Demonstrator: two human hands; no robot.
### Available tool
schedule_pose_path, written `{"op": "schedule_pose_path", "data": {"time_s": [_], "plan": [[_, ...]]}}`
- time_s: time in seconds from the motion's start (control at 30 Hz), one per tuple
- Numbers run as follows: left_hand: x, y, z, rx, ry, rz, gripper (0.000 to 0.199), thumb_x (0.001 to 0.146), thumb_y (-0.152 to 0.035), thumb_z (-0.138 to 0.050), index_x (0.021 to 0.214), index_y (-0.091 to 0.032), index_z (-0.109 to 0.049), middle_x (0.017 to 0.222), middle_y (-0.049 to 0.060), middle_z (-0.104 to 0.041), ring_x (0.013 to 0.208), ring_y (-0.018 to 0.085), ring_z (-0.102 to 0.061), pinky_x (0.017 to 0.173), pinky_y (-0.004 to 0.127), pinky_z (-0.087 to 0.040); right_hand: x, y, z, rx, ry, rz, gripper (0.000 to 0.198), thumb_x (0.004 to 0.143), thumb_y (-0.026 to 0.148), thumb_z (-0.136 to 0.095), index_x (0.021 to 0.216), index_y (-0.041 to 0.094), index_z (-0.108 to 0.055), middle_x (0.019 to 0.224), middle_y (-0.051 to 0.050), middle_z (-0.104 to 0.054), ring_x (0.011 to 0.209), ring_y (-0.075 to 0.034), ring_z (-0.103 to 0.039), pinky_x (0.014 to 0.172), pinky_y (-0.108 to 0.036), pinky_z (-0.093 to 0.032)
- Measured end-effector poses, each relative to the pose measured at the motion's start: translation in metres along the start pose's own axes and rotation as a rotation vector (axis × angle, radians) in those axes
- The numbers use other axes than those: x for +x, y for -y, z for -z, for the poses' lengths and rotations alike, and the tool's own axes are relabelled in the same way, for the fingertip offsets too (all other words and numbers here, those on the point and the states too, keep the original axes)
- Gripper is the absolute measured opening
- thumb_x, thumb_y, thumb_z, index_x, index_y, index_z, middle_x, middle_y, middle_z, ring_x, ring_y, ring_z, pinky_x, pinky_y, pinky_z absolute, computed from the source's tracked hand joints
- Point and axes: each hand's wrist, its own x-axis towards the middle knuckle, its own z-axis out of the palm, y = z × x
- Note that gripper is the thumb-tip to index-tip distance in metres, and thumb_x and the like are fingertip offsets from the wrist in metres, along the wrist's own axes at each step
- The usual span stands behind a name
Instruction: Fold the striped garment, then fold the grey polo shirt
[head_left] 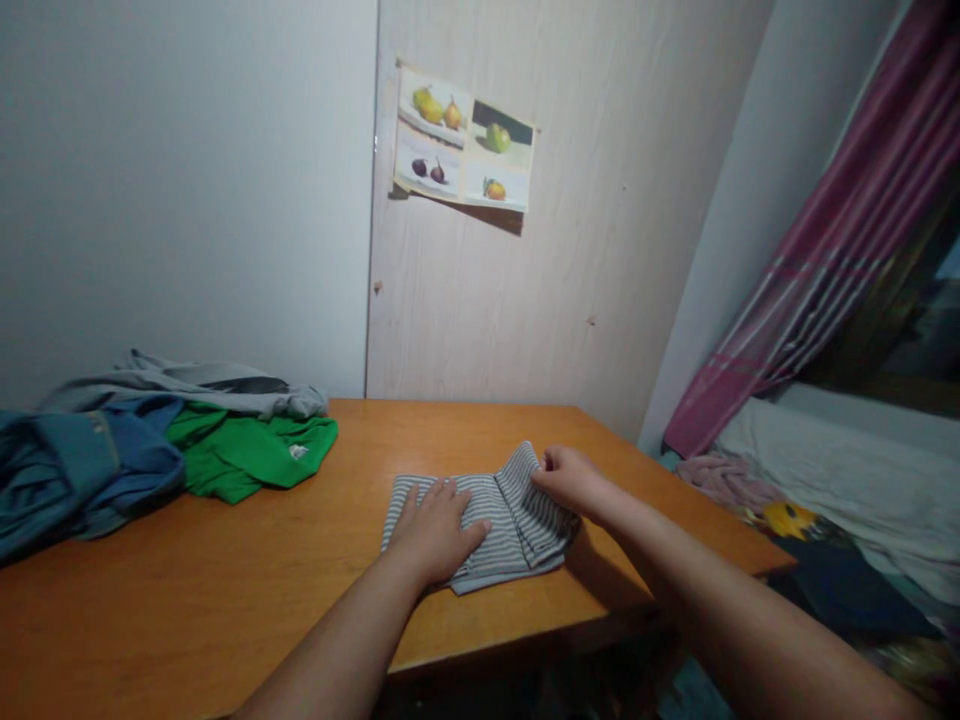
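Observation:
A grey-and-white striped garment [491, 500], folded in layers, lies near the front edge of the wooden table [315, 580]. My left hand [439, 530] rests flat on its left part with the fingers spread. At the right end, my right hand [566, 478] pinches the garment's upper edge and holds that part lifted off the table. The lifted part slants up toward the right hand, while the rest stays down on the wood.
On the table's left lie a green garment [247, 455], a blue garment [90, 460] and a grey garment [202, 385]. A fruit picture sheet [465, 140] hangs on the wall behind. Right of the table are a pink curtain [795, 270] and heaped white cloth [840, 470].

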Motion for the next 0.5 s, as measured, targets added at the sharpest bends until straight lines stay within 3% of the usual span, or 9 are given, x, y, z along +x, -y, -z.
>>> {"op": "schedule_pose_path", "data": {"time_s": [0.17, 0.27, 0.37, 0.5], "plan": [[-0.002, -0.001, 0.002, 0.003, -0.005, -0.004, 0.066, 0.092, -0.065, -0.04, 0.143, -0.025, -0.054, 0.158, 0.013, -0.042, 0.151, 0.033, -0.027, 0.122, 0.06, -0.012, -0.01, 0.046, 0.005, -0.116, 0.039, 0.136, 0.013, 0.077, 0.03, -0.066, 0.084, 0.02, -0.066, 0.081, -0.004, -0.069, 0.068, -0.015, -0.057, 0.054, -0.026, -0.027], [-0.002, -0.001, 0.001, 0.004, 0.004, -0.003, 0.062, 0.091, -0.054, -0.045, 0.147, -0.026, -0.05, 0.159, 0.012, -0.041, 0.151, 0.031, -0.027, 0.123, 0.058, -0.011, -0.017, 0.068, -0.004, -0.132, 0.092, 0.184, 0.017, 0.076, 0.031, -0.066, 0.089, 0.021, -0.066, 0.086, -0.005, -0.071, 0.073, -0.017, -0.06, 0.055, -0.025, -0.029], [-0.001, 0.0, -0.001, -0.013, 0.001, 0.004, 0.059, 0.089, -0.038, -0.047, 0.146, -0.024, -0.05, 0.159, 0.011, -0.04, 0.151, 0.029, -0.029, 0.123, 0.056, -0.011, -0.022, 0.082, -0.017, -0.12, 0.137, 0.217, 0.021, 0.074, 0.036, -0.066, 0.089, 0.022, -0.067, 0.089, -0.005, -0.072, 0.075, -0.019, -0.06, 0.056, -0.025, -0.031], [0.003, 0.005, -0.004, -0.088, -0.068, 0.027, 0.052, 0.087, -0.022, -0.042, 0.137, -0.02, -0.057, 0.15, 0.013, -0.053, 0.144, 0.027, -0.041, 0.122, 0.053, -0.019, -0.024, 0.086, -0.033, -0.071, 0.18, 0.237, 0.018, 0.074, 0.035, -0.064, 0.085, 0.021, -0.067, 0.083, -0.004, -0.071, 0.07, -0.018, -0.058, 0.056, -0.025, -0.031]]}}
